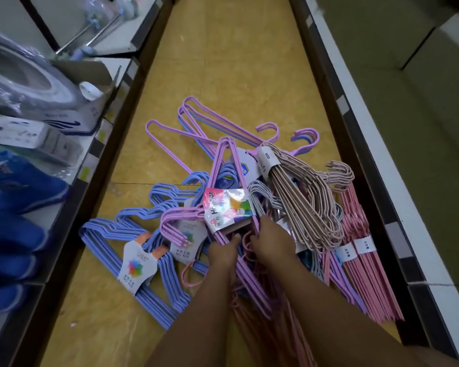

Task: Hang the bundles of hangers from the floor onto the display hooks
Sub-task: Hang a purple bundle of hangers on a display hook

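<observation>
Purple wire is what you have in both hands: the purple bundle (pixel 229 207) with the bright card sleeve lies tilted on top of the heap on the floor (pixel 223 62), between the two shelf runs. Your left hand (pixel 223 251) has its fingers curled round the lower rods of that bundle, and your right hand (pixel 272 241) pinches into the pile just beside it, though whether those fingers hold the same bundle or the pink hooks beneath, I cannot tell. Before you lift, get both hands on one bundle only, close to the card sleeve where the wires are bound. Its rods lie against the blue bundle (pixel 135 263) to the left and the beige bundle (pixel 302 197) to the right, so draw it up slowly and shake it free if a hook snags. No display hooks show from here; keep the hook ends gathered together, ready to go over one.
</observation>
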The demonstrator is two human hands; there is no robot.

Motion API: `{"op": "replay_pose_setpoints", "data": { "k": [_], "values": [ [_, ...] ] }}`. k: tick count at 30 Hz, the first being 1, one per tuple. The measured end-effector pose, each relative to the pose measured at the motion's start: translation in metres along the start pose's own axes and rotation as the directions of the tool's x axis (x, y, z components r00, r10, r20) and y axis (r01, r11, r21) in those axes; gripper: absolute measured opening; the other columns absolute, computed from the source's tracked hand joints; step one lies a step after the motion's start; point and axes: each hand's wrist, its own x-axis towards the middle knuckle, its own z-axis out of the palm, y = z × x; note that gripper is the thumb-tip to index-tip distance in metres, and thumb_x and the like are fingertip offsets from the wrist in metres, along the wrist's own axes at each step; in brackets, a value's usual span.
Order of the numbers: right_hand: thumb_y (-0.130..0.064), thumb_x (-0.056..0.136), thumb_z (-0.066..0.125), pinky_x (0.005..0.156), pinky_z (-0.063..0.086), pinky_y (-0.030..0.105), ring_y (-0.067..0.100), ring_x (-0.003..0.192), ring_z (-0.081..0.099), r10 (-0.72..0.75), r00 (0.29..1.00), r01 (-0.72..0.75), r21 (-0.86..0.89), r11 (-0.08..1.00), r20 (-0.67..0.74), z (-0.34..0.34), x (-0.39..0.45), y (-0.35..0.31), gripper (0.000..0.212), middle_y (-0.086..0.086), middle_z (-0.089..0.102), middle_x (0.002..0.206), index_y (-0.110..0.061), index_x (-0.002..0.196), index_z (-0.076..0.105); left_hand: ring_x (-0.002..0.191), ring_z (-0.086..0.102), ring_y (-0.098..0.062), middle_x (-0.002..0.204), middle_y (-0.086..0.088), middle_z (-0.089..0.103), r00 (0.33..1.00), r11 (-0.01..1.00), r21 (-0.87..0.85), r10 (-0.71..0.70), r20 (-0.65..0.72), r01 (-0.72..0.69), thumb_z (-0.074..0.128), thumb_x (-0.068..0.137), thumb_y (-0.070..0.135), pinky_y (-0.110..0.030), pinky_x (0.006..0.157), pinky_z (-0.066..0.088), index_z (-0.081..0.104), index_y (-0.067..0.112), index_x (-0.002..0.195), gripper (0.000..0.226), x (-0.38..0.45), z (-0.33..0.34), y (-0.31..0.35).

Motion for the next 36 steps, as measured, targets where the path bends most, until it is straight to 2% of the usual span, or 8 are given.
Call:
{"op": "replay_pose_setpoints", "data": {
  "k": [6,9,12,16,20,26,30,36],
  "values": [
    [-0.024,0.091,0.055,0.073,0.040,0.033,0.032,0.108,0.056,-0.020,1.000,0.022,0.114,0.993,-0.019,-0.009,-0.008,-0.011,0.028,0.011,0.055,0.119,-0.011,0.115,0.049,0.052,0.048,-0.025,0.066,-0.016,0.055,0.999,0.996,-0.081,0.038,-0.028,-0.040,0.055,0.092,0.017,-0.032,0.053,0.041,0.057,-0.006,0.092,0.023,-0.019,-0.005,0.029],
    [-0.024,0.087,0.058,0.081,0.048,0.036,0.032,0.105,0.059,-0.027,0.998,0.016,0.187,0.982,0.056,-0.014,-0.016,-0.022,0.029,0.011,0.061,0.113,-0.010,0.112,0.053,0.072,0.063,-0.038,0.081,-0.023,0.066,0.977,0.976,0.129,0.190,-0.102,-0.176,0.051,0.096,0.030,-0.040,0.067,0.052,0.063,-0.006,0.094,0.038,-0.032,-0.020,0.040],
    [-0.033,0.088,0.059,0.081,0.047,0.035,0.030,0.107,0.059,-0.121,0.988,0.110,0.107,0.988,0.099,-0.023,-0.020,-0.036,0.034,0.010,0.061,0.114,-0.012,0.114,0.055,0.101,0.060,-0.038,0.106,-0.021,0.065,0.917,0.846,0.464,0.368,-0.152,-0.263,0.042,0.100,0.035,-0.032,0.072,0.040,0.064,-0.002,0.108,0.044,-0.045,-0.040,0.059],
    [-0.042,0.093,0.053,0.074,0.042,0.035,0.030,0.109,0.057,-0.190,0.981,0.190,-0.003,0.982,-0.046,-0.045,-0.022,-0.062,0.038,0.008,0.054,0.120,-0.015,0.119,0.048,0.092,0.061,-0.035,0.094,-0.019,0.066,0.841,0.704,0.630,0.522,-0.145,-0.329,0.045,0.098,0.036,-0.037,0.067,0.036,0.064,0.000,0.097,0.041,-0.058,-0.063,0.091],
    [-0.026,0.095,0.052,0.072,0.040,0.037,0.030,0.111,0.050,-0.311,0.934,0.275,-0.200,0.940,-0.177,-0.089,-0.026,-0.091,0.035,0.010,0.047,0.126,-0.012,0.125,0.040,0.074,0.058,-0.034,0.071,-0.011,0.055,0.759,0.603,0.686,0.641,-0.114,-0.407,0.056,0.092,0.041,-0.033,0.054,0.030,0.063,0.004,0.079,0.040,-0.079,-0.088,0.123],
    [-0.013,0.087,0.059,0.103,0.034,0.036,0.030,0.132,0.032,-0.385,0.887,0.288,-0.346,0.893,-0.256,-0.176,-0.053,-0.131,0.077,0.011,0.028,0.148,-0.010,0.149,0.014,0.077,0.057,-0.032,0.081,-0.006,0.054,0.726,0.458,0.786,0.688,-0.018,-0.415,0.059,0.087,0.035,-0.030,0.057,0.030,0.063,0.011,0.082,0.025,-0.154,-0.117,0.183],
    [-0.007,0.093,0.045,0.117,0.015,0.045,0.032,0.145,0.010,-0.382,0.905,0.289,-0.389,0.875,-0.186,-0.235,-0.084,-0.166,0.074,0.008,0.008,0.160,-0.011,0.153,0.001,0.086,0.056,-0.030,0.094,-0.004,0.047,0.694,0.280,0.885,0.717,0.065,-0.373,0.056,0.086,0.029,-0.031,0.061,0.032,0.053,0.016,0.083,0.014,-0.220,-0.141,0.231],
    [-0.031,0.095,0.050,0.118,0.009,0.050,0.028,0.147,0.008,-0.379,0.925,0.348,-0.416,0.840,0.009,-0.320,-0.129,-0.202,0.063,0.004,0.011,0.159,-0.016,0.150,0.024,0.084,0.060,-0.027,0.098,0.000,0.047,0.652,0.053,0.922,0.722,0.230,-0.385,0.057,0.084,0.029,-0.034,0.061,0.035,0.048,0.021,0.087,0.013,-0.320,-0.170,0.299]
  ]
}}
